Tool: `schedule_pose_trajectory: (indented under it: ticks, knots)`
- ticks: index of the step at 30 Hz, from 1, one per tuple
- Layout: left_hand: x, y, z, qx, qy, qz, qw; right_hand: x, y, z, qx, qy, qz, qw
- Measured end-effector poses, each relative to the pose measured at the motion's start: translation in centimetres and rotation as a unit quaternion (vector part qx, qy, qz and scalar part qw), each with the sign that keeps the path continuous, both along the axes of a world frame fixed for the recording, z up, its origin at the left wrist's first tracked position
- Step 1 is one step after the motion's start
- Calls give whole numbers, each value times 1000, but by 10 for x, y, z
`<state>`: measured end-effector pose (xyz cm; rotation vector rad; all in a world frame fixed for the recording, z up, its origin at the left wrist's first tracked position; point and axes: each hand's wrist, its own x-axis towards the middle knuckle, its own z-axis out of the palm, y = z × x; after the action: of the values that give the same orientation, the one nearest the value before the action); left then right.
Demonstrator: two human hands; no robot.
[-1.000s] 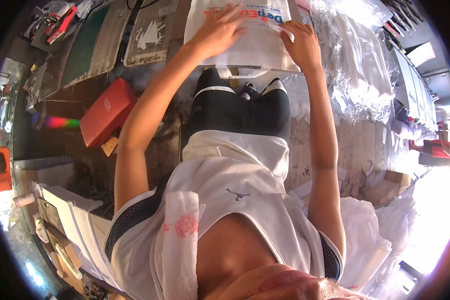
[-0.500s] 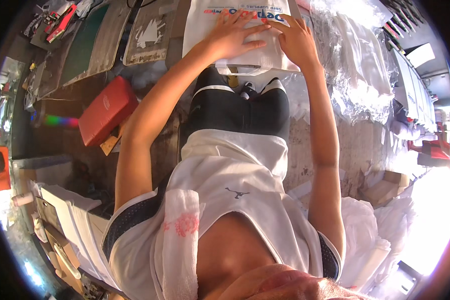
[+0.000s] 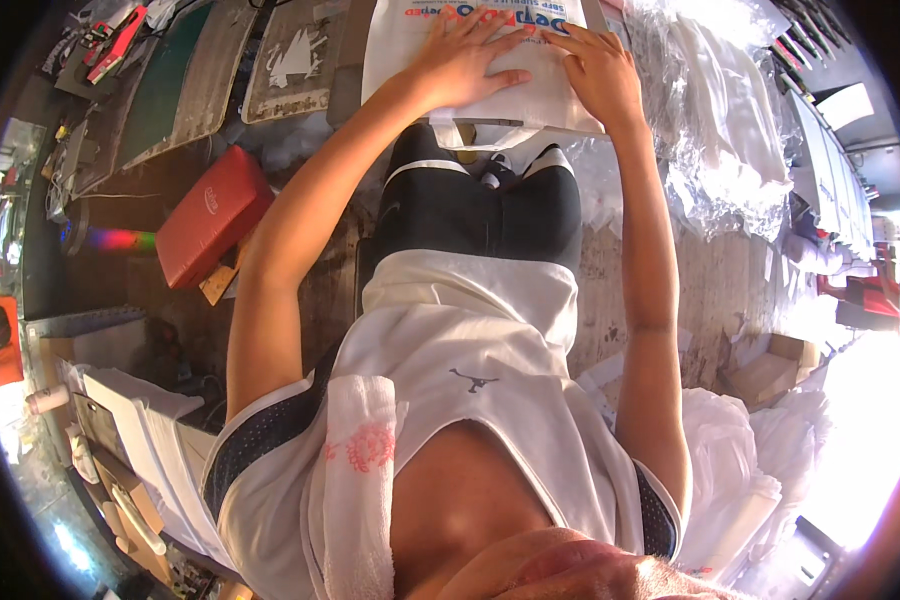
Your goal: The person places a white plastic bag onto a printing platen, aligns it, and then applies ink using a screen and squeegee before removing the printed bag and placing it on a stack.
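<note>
A white tote bag (image 3: 548, 95) with red and blue print lies flat at the top of the view, on a brown board. Its handle loop (image 3: 515, 139) hangs over the near edge, above my legs. My left hand (image 3: 467, 62) rests on the bag with fingers spread across the print. On the bag's right side lies my right hand (image 3: 604, 78), fingers apart and slightly bent, their tips close to those of the left. Nothing is gripped in either hand.
To the left are a red padded box (image 3: 213, 215) and worn flat boards (image 3: 292, 75). Clear plastic wrap (image 3: 725, 140) with white material in it lies on the right. A cardboard box (image 3: 770, 368) sits lower right, and white sheets (image 3: 150, 425) are stacked lower left.
The bag and both hands appear slightly higher in the view, along with the surroundings. My right hand has shifted a little to the right, its fingers still on the bag.
</note>
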<state>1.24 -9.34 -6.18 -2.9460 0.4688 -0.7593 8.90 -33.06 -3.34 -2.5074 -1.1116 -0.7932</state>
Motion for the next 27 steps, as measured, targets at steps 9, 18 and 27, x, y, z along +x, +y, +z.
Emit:
schedule_pose_trajectory:
  ticks: [9,18,27]
  knots:
    - [-1,2,2,-35,12,-19,999,-10,-2,5,-28,-6,-13,1000]
    - [-8,-2,17,-58,60,-30,996,-21,-2,51,-125,107,-41,986]
    - [-17,-9,33,-69,82,-32,994,-111,-3,335,179,-61,232,954]
